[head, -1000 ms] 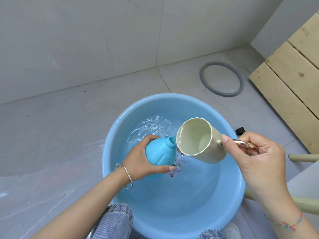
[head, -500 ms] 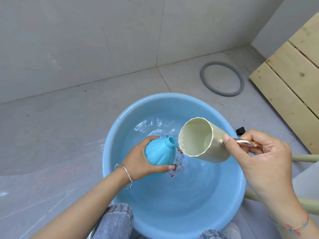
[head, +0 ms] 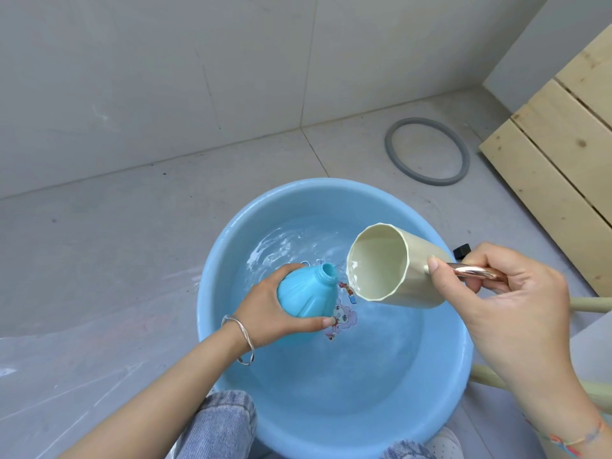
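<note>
1. Since a second ago the mug [head: 381,260] has edged slightly away from the bottle [head: 304,293], which has hardly moved.
2. The left hand [head: 265,309] has its fingers wrapped round the bottle's body, and the open neck pokes out past the fingertips.
3. The right hand [head: 510,303] has its fingers clamped on the mug's handle [head: 473,271], thumb tip against the mug wall.
4. The mug lies tipped, its lip just beside the neck, both above the basin [head: 331,419].
5. Filling looks under way: a little water sits at the mug's lip.
6. How full the opaque bottle is cannot be told, so more pours may remain.
</note>
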`<state>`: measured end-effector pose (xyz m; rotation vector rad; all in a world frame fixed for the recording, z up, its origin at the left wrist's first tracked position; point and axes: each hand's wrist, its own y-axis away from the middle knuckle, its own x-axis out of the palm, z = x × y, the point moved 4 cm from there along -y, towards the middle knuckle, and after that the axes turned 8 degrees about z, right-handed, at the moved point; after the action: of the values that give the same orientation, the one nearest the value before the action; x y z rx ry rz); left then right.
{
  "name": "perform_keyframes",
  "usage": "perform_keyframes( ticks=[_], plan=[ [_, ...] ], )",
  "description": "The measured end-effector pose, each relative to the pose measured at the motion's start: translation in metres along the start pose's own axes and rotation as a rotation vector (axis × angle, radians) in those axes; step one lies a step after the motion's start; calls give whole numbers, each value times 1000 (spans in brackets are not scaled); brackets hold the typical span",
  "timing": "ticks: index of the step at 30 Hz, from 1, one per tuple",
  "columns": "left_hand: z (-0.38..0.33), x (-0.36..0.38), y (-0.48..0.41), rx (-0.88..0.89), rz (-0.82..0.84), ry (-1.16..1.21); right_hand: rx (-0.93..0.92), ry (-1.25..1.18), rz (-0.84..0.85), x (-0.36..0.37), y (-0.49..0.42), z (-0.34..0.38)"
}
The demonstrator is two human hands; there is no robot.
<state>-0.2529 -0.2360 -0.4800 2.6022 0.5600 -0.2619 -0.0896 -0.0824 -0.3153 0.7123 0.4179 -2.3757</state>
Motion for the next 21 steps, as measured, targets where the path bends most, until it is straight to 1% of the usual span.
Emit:
perform_keyframes(
  ticks=[11, 21],
  plan=[
    [-1, 1, 0, 0, 15, -46, -58, 103, 3, -1, -2, -2],
    [0, 4, 0, -3, 30, -57, -173, 189, -4, 2, -2, 5]
  ],
)
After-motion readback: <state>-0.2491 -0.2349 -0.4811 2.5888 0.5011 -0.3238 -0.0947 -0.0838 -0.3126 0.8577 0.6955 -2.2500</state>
